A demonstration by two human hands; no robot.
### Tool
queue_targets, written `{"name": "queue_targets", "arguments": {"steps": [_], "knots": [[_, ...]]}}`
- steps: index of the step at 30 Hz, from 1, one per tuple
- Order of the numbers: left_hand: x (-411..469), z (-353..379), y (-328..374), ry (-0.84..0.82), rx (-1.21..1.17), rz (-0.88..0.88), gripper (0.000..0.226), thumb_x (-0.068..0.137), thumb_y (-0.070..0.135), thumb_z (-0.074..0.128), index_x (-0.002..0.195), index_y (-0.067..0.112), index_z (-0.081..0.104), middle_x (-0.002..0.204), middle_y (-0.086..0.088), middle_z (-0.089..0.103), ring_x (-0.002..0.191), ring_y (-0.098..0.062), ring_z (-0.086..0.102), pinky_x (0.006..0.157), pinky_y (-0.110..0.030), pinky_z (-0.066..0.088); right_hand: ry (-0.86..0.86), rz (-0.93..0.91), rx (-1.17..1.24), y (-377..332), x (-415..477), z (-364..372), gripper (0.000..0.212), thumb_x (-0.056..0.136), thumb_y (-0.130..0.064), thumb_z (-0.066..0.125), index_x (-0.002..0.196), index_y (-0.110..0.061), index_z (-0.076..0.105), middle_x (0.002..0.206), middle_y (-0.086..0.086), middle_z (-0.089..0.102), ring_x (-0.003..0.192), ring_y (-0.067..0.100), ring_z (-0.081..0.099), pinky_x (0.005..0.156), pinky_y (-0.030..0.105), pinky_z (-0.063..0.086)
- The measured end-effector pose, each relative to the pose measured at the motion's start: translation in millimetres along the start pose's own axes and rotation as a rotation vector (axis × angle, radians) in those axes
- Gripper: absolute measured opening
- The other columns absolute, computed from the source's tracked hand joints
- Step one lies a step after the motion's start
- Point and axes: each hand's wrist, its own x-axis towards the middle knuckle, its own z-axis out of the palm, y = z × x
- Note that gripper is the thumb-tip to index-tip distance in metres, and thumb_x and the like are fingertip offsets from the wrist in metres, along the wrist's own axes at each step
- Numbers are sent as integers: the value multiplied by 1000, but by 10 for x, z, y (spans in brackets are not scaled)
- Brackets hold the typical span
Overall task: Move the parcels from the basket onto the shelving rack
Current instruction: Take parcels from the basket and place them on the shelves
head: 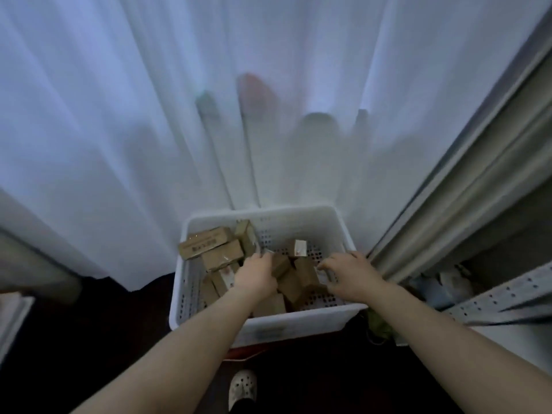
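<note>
Reaching into the basket (pixel 268 327), left hand (pixel 257 277) and right hand (pixel 351 276) curl fingers among parcels (pixel 221 255). Their grip cannot be told.

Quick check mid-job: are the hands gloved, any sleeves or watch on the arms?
No gloves on the left hand or right hand. Both forearms show no sleeve, watch or band up to the frame edge. Rings: too blurred to tell.
</note>
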Motion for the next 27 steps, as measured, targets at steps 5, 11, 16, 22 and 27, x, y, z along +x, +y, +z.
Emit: {"name": "queue_targets", "arguments": {"steps": [5,11,16,22,27], "knots": [[333,-237,-1047,-18,-62,-165,53,88,14,56,138,15,41,135,-10,45,123,-30,44,97,-41,45,-108,-25,197,-626,1108,71,45,92,-29,51,137,-26,45,137,1,48,122,23,48,100,36,40],[621,-338,-1928,-34,-95,-324,47,89,19,53,135,17,43,126,-9,48,112,-26,50,86,-38,50,-150,-69,330,-1165,2186,296,48,95,-25,52,141,-23,38,139,3,40,118,22,49,87,33,47],[894,-336,-2311,11,-124,-394,54,89,17,51,142,17,38,129,-10,46,117,-26,46,89,-36,47,-85,-141,338,-1386,2972,485,65,88,-14,63,145,-16,31,147,6,32,132,23,36,106,36,37],[984,-121,-2545,83,-255,-523,61,87,13,51,146,17,35,138,-9,43,124,-25,44,93,-37,46,-129,-265,130,-1491,3647,874,92,79,-13,73,151,-18,15,155,6,18,144,24,15,114,37,26],[768,-44,-2487,107,-350,-611,56,86,13,54,141,15,42,131,-10,48,116,-25,50,91,-37,47,-35,-340,187,-1460,3577,812,74,78,-23,69,143,-22,34,140,0,41,130,20,34,99,35,40]]}}
